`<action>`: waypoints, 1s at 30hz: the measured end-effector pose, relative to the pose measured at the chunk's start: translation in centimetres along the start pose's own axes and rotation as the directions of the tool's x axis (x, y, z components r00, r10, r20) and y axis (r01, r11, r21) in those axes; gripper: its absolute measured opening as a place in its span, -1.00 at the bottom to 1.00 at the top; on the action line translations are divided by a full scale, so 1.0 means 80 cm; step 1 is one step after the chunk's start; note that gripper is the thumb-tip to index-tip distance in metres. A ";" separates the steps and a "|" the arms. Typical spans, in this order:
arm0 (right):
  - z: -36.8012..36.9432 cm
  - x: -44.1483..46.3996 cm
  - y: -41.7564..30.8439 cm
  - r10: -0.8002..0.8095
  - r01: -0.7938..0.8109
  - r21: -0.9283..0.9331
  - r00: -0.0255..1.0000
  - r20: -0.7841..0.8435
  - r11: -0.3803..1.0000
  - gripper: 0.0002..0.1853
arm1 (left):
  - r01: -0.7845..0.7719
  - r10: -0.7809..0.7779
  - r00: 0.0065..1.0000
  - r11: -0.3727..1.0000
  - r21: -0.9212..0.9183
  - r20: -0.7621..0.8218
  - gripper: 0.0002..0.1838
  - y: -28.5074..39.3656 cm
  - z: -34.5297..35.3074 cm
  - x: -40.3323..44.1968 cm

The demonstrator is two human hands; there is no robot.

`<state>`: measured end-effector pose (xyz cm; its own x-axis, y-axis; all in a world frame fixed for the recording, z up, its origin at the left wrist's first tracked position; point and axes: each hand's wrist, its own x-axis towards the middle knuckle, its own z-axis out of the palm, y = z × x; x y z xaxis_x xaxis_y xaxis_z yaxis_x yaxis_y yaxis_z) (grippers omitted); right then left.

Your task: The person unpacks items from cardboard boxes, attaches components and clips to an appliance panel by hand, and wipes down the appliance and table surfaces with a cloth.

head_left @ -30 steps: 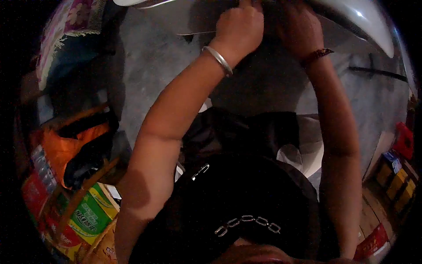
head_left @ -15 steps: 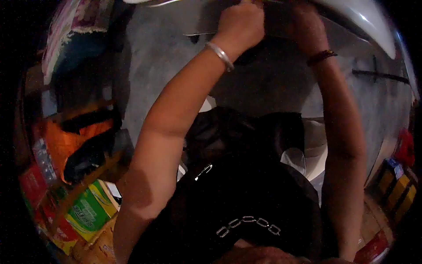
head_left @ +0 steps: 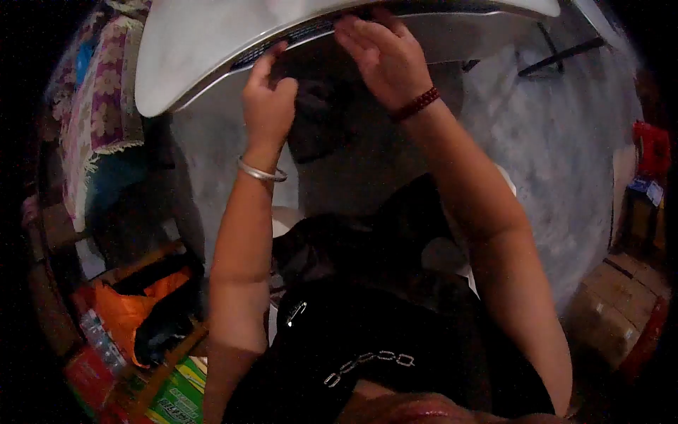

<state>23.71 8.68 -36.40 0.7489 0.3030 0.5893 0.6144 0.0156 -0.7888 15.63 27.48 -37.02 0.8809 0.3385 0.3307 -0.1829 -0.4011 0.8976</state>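
A large white curved panel (head_left: 205, 39) with a metallic edge spans the top of the view, with a dark mesh strip (head_left: 304, 33) along its lower edge. My left hand (head_left: 270, 106) is at that edge, index finger raised toward the strip and thumb apart, with nothing visible between them. To its right, my right hand (head_left: 385, 60) has its fingers stretched out at the panel's edge, its palm partly in view. The tips of the right fingers are dim and blurred against the dark strip. A silver bangle circles my left wrist, a dark red bracelet my right.
A patterned fringed cloth (head_left: 116, 85) hangs at the upper left. Lower left are an orange bag (head_left: 123, 311) and a green and yellow box (head_left: 176, 396). Cardboard boxes (head_left: 604, 321) and a red object (head_left: 651, 150) stand at the right. A dark bar (head_left: 551, 58) is at the upper right.
Both hands have shifted left in view, and the left hand has lowered and opened its fingers. More of the white panel shows at the upper left as the camera view has moved.
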 end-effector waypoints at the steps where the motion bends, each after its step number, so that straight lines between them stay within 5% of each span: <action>1: 0.008 0.006 -0.001 0.261 -0.188 0.553 0.964 -0.056 0.812 -0.75 | 0.112 -0.110 0.994 0.985 -0.133 0.023 -0.50 0.009 -0.004 0.000; 2: 0.015 0.015 -0.005 0.486 -0.227 0.918 0.873 0.044 0.324 -0.77 | 0.225 -0.216 0.974 0.938 -0.264 0.062 -0.51 0.018 -0.008 0.002; 5: 0.012 0.016 0.010 0.511 -0.216 0.954 0.856 0.081 0.209 -0.74 | 0.219 -0.220 0.975 0.916 -0.337 0.037 -0.50 0.013 -0.012 0.004; 8: 0.015 0.022 0.004 0.568 -0.275 0.922 0.819 0.077 0.271 -0.73 | 0.197 -0.206 0.978 0.935 -0.293 0.001 -0.51 0.000 -0.023 0.013; 12: 0.012 0.026 0.003 0.510 -0.327 0.758 0.860 -0.009 0.564 -0.66 | 0.176 -0.195 0.980 0.944 -0.281 -0.042 -0.51 -0.005 -0.016 0.013; 16: 0.004 0.033 0.031 0.308 -0.294 0.107 0.939 -0.154 0.950 -0.62 | 0.036 -0.034 0.998 0.998 0.051 -0.045 -0.50 -0.009 -0.022 0.020; 19: -0.013 0.036 0.002 0.365 -0.379 -0.317 0.925 -0.106 0.869 -0.62 | 0.022 -0.016 0.999 0.988 0.153 -0.042 -0.50 -0.016 -0.039 0.022; 22: -0.042 0.031 0.023 -0.013 -0.050 -0.678 0.996 -0.088 0.734 -0.64 | -0.061 0.075 0.997 0.946 0.318 -0.032 -0.48 -0.002 -0.027 0.019; 25: -0.056 0.031 0.039 -0.107 0.039 -0.832 0.994 -0.025 0.554 -0.65 | -0.080 0.104 0.994 0.909 0.409 -0.037 -0.48 -0.015 -0.021 0.025; 30: -0.043 0.029 0.062 0.026 0.004 -0.868 0.999 0.019 0.496 -0.62 | -0.210 0.212 0.975 0.745 0.633 0.074 -0.52 -0.014 -0.019 0.029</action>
<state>29.34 6.17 -38.35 0.7596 0.3211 0.5656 0.5229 -0.8187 -0.2374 17.22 30.04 -36.79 0.8520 0.1823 0.4907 -0.0448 -0.9086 0.4153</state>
